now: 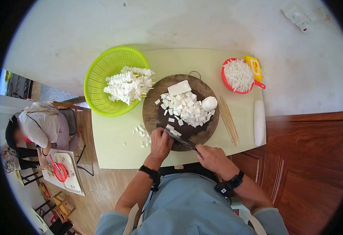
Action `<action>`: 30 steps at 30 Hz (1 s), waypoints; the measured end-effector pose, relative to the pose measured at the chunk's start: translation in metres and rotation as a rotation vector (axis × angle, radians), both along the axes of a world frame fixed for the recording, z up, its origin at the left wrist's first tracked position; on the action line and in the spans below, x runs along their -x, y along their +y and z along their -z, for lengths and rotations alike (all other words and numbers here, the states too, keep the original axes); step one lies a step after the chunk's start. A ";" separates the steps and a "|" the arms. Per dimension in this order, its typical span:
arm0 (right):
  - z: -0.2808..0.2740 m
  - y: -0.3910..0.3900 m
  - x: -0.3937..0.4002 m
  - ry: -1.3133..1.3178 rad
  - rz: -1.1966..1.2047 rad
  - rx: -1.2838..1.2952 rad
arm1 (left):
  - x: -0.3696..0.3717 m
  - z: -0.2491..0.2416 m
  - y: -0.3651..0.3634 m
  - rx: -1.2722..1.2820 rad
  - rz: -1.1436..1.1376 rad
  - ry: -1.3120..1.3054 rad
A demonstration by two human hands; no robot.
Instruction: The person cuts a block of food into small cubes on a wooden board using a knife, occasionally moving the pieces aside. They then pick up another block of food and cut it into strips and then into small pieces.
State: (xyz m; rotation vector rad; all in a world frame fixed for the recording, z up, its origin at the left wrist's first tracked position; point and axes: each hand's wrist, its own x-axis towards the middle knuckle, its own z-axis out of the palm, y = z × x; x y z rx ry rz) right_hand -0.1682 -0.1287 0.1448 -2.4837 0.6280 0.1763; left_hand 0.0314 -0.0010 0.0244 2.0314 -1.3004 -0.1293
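My right hand (212,158) is closed around the handle of a knife (185,141), whose dark blade slants up and left over the round wooden chopping board (152,113). Beside the blade's tip, my left hand (161,143) has its fingers curled against white radish pieces (173,131) at the board's near edge. Farther up the board lies a heap of white cubes (187,109). A flat white slab (179,88) rests above the heap, and a rounded white chunk (209,103) sits on its right side. Small white scraps (142,135) lie left of the board.
A green basket (95,84) holds white skewered pieces (128,86). Bamboo skewers (228,120), a long peeled white radish (259,122), a red strainer of white strips (238,75) and a yellow pack (253,66) are to the right. Another person (44,127) sits at left.
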 end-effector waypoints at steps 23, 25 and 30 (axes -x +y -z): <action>0.008 -0.011 -0.034 0.159 -0.011 -0.035 | -0.002 0.006 0.002 -0.045 0.021 -0.005; 0.018 -0.013 -0.033 0.096 0.007 -0.036 | -0.001 0.003 0.001 -0.030 0.011 0.002; 0.017 -0.017 -0.026 -0.115 0.091 0.012 | 0.002 -0.001 0.002 0.009 -0.018 0.046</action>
